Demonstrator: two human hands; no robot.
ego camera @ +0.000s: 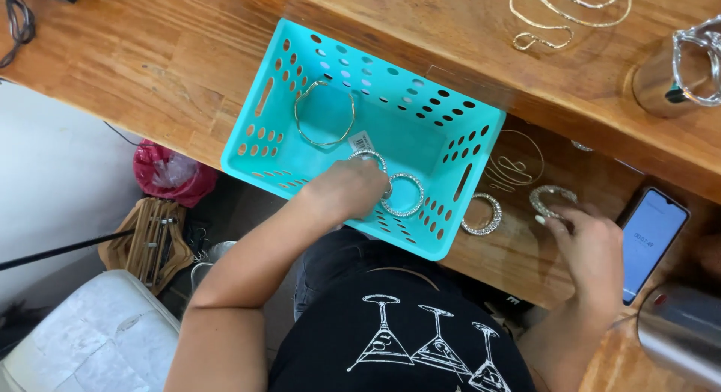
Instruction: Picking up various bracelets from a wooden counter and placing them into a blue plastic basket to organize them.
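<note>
While a wooden table (173, 54) fills the view, a turquoise perforated basket (409, 133) sits at its near edge, holding a thin gold bangle (324, 113) and two rhinestone bangles (403, 195). Inside it, the left hand (345, 191) curls closed around one of these. Outside, the right hand (589, 245) fingers, loosely open, touch another sparkly bangle (550, 199), between a fourth bangle (481, 214) and a phone (650, 240).

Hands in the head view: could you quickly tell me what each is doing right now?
Left hand: closed on a sparkly bangle inside the turquoise basket.
Right hand: fingertips on another bangle; grip unclear.
</note>
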